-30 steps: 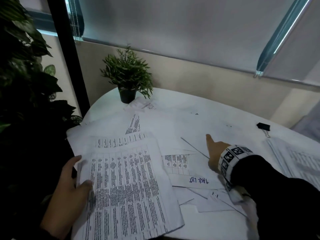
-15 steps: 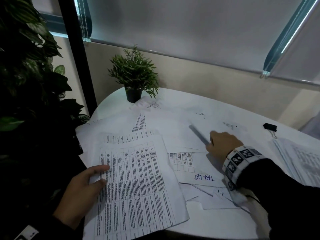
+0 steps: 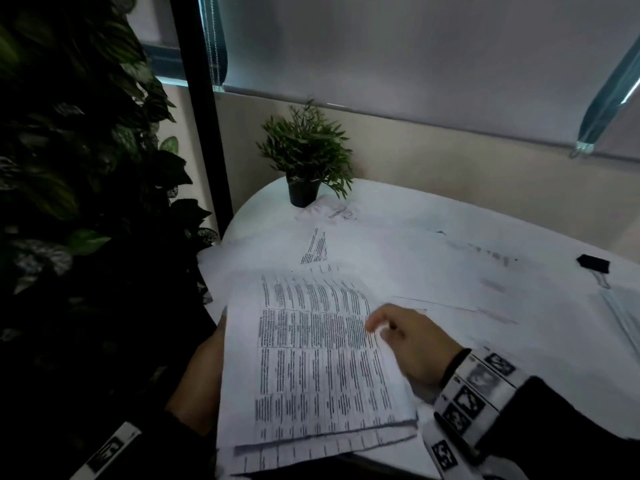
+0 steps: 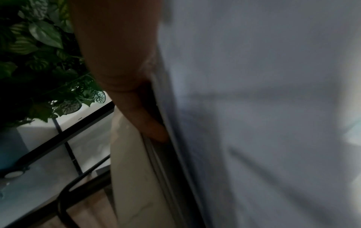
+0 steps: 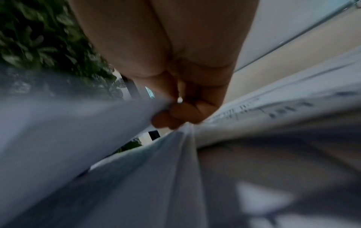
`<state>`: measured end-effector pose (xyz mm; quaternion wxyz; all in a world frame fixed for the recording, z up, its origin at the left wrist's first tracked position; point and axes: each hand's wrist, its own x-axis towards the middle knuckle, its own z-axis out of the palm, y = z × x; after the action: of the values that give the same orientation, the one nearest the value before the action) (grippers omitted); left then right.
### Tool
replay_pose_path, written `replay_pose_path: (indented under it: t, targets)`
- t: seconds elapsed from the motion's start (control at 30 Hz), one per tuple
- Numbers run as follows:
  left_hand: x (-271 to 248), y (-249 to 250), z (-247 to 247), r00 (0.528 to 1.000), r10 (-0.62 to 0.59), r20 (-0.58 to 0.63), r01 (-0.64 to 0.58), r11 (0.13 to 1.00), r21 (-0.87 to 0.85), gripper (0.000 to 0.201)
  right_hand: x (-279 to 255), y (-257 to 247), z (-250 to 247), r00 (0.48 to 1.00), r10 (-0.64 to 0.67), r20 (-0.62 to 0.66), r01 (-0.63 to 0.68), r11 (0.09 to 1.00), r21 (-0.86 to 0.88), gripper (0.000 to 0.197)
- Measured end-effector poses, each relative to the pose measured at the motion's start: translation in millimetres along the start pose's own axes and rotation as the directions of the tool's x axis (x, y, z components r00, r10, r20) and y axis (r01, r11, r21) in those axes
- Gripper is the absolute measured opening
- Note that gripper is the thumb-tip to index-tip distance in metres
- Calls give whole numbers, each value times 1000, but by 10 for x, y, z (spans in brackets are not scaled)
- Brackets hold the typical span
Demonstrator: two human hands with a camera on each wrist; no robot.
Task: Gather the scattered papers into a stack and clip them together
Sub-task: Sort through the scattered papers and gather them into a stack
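While both hands (image 3: 415,344) grip it, the paper stack (image 3: 311,368) lifts.

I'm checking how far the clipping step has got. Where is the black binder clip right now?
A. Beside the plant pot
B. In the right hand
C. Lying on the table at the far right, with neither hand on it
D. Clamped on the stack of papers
C: the binder clip lies on the table at the far right, away from both hands, while the right hand grips the papers.
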<state>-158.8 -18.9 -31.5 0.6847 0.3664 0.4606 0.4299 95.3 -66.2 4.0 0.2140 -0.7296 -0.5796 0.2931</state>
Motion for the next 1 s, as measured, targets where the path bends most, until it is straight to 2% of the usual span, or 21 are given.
replay_pose_path:
  t: [0.03, 0.07, 0.1, 0.13, 0.2, 0.23, 0.27, 0.33, 0.37, 0.43, 0.5, 0.6, 0.63, 0.7, 0.77, 0.8, 0.93, 1.0]
  targets:
    - [3, 12, 19, 1000, -30, 4, 30, 994, -105, 50, -15, 22, 35, 999, 39, 28, -39, 999, -2, 27]
    - [30, -15, -16, 999, -39, -27, 35, 986, -163, 71, -25, 24, 44, 998, 56, 24, -56, 998, -17, 27]
    - [21, -25, -25, 998, -29, -59, 18, 984, -175, 83, -38, 19, 35, 998, 61, 18, -60, 997, -37, 28]
    - [12, -48, -30, 996, 2, -88, -15, 989, -149, 76, -47, 0, 22, 998, 59, 29, -57, 997, -54, 27]
    - [-21, -59, 7, 985, 142, -95, -136, 988, 69, 46, -79, -54, 4, 996, 29, 81, -25, 998, -49, 18]
    - [-39, -43, 36, 973, 214, -84, -197, 965, 173, 49, -84, -72, -6, 997, -2, 77, 7, 998, -62, 11]
    - [-51, -10, 54, 960, 274, -61, -253, 939, 233, 59, -87, -98, -17, 998, -35, 48, 38, 996, -78, 15]
    - [-72, 117, 47, 928, 372, 0, -363, 906, 218, 71, -74, -144, -55, 998, -23, -62, 28, 997, 75, 43]
    - [-75, 200, 45, 909, 416, 21, -413, 891, 188, 70, -59, -170, -82, 994, 14, -109, 11, 974, 227, 56]
    - [-105, 343, 62, 859, 511, 21, -511, 853, 108, 58, -45, -243, -135, 986, 18, -165, 65, 875, 479, 73]
    - [-179, 466, 109, 816, 578, 20, -578, 815, 37, 44, -65, -339, -183, 971, -69, -228, 202, 748, 632, 66]
    - [-308, 579, 201, 743, 669, 16, -669, 743, 4, 35, -148, -554, -269, 889, -230, -397, 447, 629, 636, 41]
    - [-344, 608, 244, 723, 691, 32, -691, 723, -3, 34, -167, -605, -292, 859, -270, -436, 504, 598, 623, 43]
    - [-382, 629, 282, 694, 717, 65, -718, 696, -1, 35, -170, -643, -306, 822, -317, -473, 564, 569, 598, 63]
    - [-373, 600, 269, 697, 713, 75, -716, 698, 22, 36, -130, -606, -281, 822, -330, -464, 564, 589, 579, 77]
    - [-344, 561, 244, 710, 700, 77, -703, 710, 37, 35, -111, -565, -257, 832, -321, -453, 548, 602, 580, 75]
    - [-224, 384, 161, 762, 645, 49, -647, 757, 94, 33, -96, -399, -147, 897, -220, -384, 419, 701, 577, 41]
    - [-202, 374, 171, 767, 639, 56, -641, 758, 125, 32, -113, -388, -136, 894, -189, -406, 416, 684, 599, 32]
